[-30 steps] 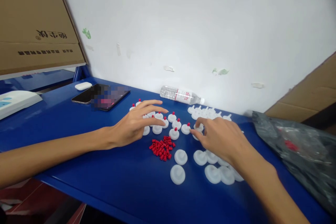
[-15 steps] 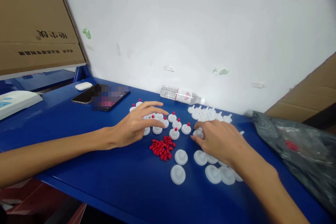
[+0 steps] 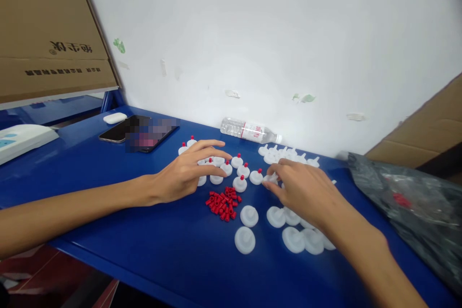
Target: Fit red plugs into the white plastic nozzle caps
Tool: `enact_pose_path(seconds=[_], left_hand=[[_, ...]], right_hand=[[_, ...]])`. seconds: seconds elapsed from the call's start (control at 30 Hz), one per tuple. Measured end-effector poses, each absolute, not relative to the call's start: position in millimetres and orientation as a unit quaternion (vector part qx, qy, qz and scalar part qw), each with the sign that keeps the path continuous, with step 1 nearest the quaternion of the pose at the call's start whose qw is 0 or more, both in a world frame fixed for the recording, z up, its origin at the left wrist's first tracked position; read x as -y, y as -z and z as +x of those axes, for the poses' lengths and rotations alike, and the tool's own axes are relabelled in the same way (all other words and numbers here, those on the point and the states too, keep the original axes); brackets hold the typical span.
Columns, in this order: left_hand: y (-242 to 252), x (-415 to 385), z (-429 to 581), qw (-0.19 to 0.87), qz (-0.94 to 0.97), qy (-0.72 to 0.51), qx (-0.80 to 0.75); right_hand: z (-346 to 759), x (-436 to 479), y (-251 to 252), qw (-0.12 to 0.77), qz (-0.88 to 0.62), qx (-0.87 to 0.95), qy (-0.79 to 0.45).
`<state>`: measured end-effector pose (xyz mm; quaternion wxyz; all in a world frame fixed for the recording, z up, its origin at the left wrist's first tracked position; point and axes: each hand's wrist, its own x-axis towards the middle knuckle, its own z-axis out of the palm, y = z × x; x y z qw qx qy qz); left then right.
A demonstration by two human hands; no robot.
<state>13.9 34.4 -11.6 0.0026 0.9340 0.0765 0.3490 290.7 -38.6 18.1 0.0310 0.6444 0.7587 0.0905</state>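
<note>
Head camera: right hand [image 3: 303, 190] pinches a translucent white plastic disc [image 3: 270, 179]

Nearest along the smooth blue table [image 3: 173, 245], two loose milky-white round plastic pieces [image 3: 244, 240] sit one behind the other, and there's a matching cluster of pale round pieces [image 3: 293, 239] to their right, partly hidden by the right forearm. Just beyond, a jumbled heap of small red tubular caps [image 3: 222, 204]! Now the hands: on the right, thumb and forefinger tips grip that disc, just beside the red-topped ones; whether it clears the surface, I cannot tell. Over on the left, the left hand [image 3: 186, 171] has its fingers spread wide above a group of white round pieces wearing red caps [image 3: 239, 184]; whether they touch one, I cannot tell. Deeper still, behind the right hand, white stemmed pieces [image 3: 270, 159] crowd together. A crumpled dark grey plastic bag [image 3: 382, 187] lines the right flank. And at the back, a clear plastic bottle with a white cap [image 3: 249, 131] lies on its side along the scuffed white wall [image 3: 252, 33].
</note>
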Motion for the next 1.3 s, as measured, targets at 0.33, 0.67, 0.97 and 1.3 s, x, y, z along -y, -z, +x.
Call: enact_pose_path(seconds=[0.33,0.67,0.97,1.3], left_hand=[[13,-36,13,-0.004,0.937,-0.342,-0.072],[10,-35,15,0.008,0.941,-0.335,-0.057],[-2,-36,10,-0.019,0.978,-0.197,-0.065],[-5,-33,11,-0.009,0.988,-0.140,-0.059]], right_hand=[[284,42,-29,-0.101,0.656,-0.742,-0.097],[280,42,-27,-0.159,0.622,-0.753,-0.147],[279,42,-22,-0.155,0.599,-0.766,-0.177],[279,42,-20,-0.155,0.591,-0.773,-0.173]])
